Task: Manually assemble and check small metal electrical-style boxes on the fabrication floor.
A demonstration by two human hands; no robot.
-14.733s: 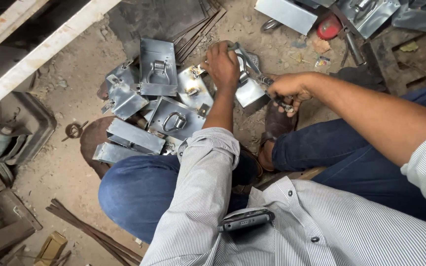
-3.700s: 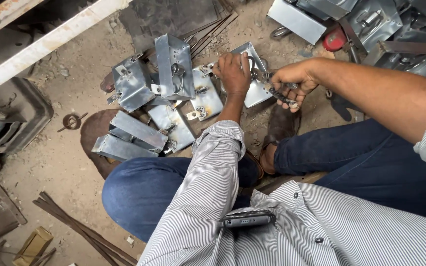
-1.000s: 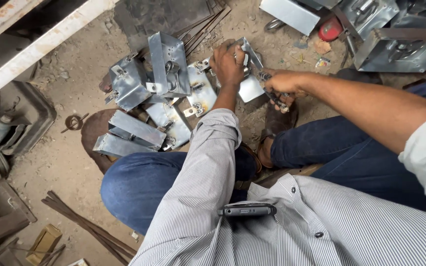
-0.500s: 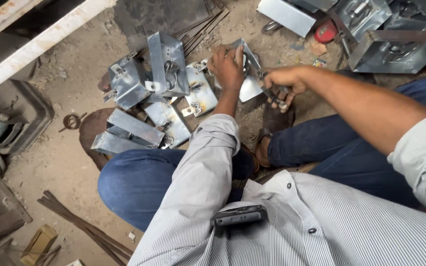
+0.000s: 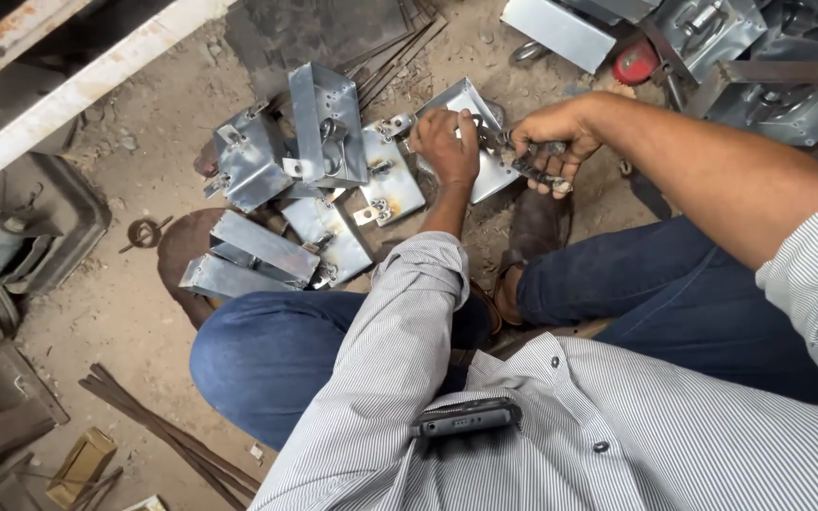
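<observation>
Sitting low in a striped shirt, the person carries a dark phone in the chest pocket, nearest the camera. Beyond the phone come the blue-jeaned knees, then the left hand, closed on the edge of a bent galvanised plate lying on the dirt floor. Just right of that plate, the right hand is clamped around dark pliers touching the plate's rim. Left of the plate sits a heap of similar metal brackets. Farther off, a red disc lies among more sheet-metal boxes.
</observation>
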